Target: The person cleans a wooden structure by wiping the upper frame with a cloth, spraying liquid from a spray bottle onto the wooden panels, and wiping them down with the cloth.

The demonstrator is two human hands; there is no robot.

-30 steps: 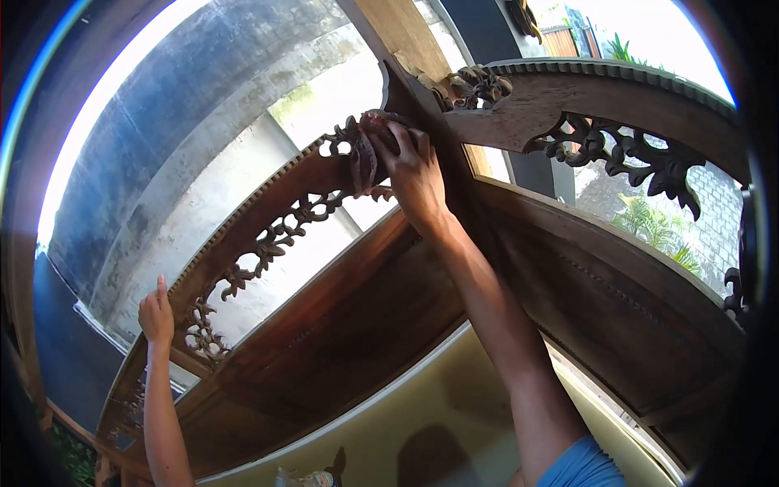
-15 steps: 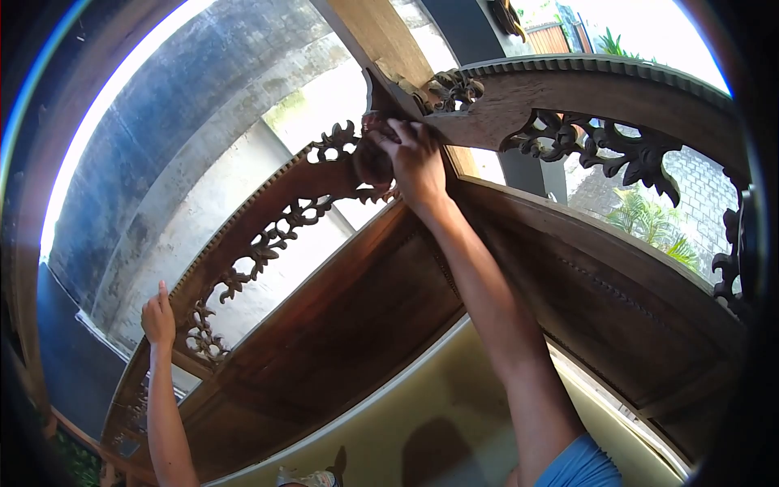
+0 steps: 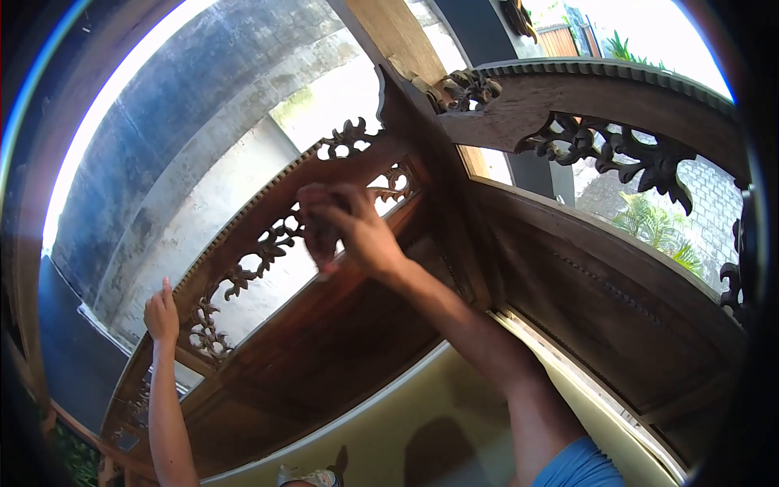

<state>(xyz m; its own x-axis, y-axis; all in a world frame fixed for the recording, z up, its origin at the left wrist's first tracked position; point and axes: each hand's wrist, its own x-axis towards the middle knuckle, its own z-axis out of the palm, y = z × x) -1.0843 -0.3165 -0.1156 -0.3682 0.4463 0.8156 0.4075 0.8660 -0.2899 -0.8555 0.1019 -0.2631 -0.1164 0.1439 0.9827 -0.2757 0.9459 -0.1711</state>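
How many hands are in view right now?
2: the left hand at the outer edge of the carved rail, and the right hand holding a dark cloth farther along it. No other hands show.

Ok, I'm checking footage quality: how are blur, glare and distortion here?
Head view: the right hand and dark cloth are motion-blurred, the left hand clearer; head view: background washed out at upper right; head view: dark rounded corners, fisheye-like bowing.
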